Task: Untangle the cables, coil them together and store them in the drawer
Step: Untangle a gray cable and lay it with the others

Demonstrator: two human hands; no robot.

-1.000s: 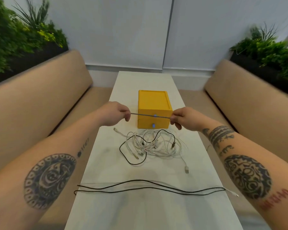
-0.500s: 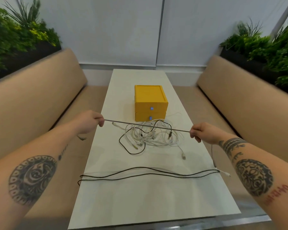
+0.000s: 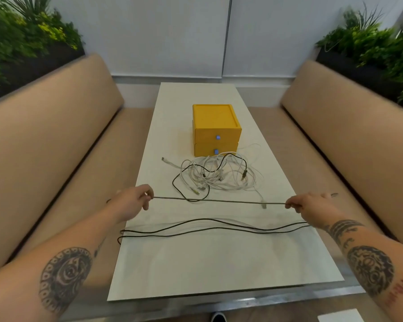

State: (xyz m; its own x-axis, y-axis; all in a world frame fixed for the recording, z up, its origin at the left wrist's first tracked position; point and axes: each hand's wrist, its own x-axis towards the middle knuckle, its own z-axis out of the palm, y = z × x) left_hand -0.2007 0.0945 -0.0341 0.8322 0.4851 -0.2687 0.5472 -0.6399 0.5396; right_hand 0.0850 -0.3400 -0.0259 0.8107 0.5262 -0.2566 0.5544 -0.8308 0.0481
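Over the middle of the white table (image 3: 196, 270), both hands hold one grey cable (image 3: 219, 200) stretched straight and taut between them, side to side. Left hand (image 3: 133, 199) pinches the cable's left part between thumb and fingertips, other fingers loosely curled. Right hand (image 3: 312, 205) pinches the right part the same way, back of hand up. Grey cable looks lifted off the tabletop and crosses the near edge of the tangle (image 3: 219, 175). That's a messy pile of white cables with one thin black cable looped through it, connectors sticking out. It lies just in front of the yellow drawer unit (image 3: 215, 119). Unit has two stacked drawers, both closed, each with a small blue knob. Nearer the person, a long black cable (image 3: 205, 219) lies folded double across the table's width, wavy, apart from the tangle. Tan benches (image 3: 56, 140) run along both sides, green plants (image 3: 21, 33) behind them.
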